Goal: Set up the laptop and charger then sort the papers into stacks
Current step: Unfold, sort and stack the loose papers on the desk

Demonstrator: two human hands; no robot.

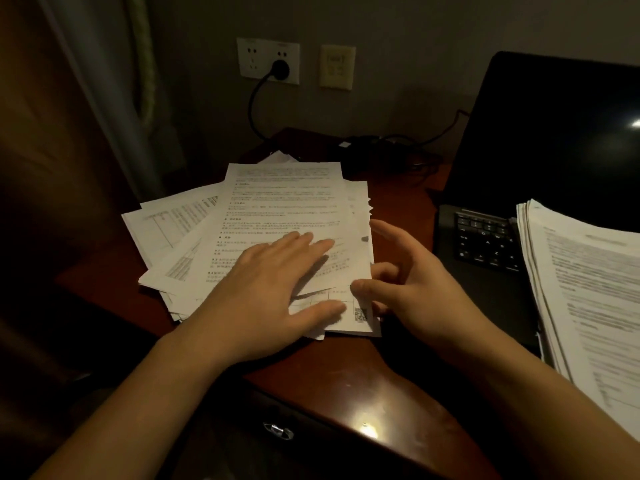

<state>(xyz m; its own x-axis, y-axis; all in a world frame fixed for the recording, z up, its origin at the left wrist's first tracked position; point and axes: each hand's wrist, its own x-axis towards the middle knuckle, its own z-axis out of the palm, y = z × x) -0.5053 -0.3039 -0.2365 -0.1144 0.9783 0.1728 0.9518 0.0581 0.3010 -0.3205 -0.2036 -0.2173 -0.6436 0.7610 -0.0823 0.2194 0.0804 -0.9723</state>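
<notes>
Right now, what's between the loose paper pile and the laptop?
In the head view, the right hand fills that gap, its thumb pinching the edge of the loose paper pile; beyond it, only bare desk up to the laptop.

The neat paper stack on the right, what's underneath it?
The paper stack rests on the open black laptop, covering part of its keyboard; only the left keys show. Anything else beneath is hidden.
</notes>
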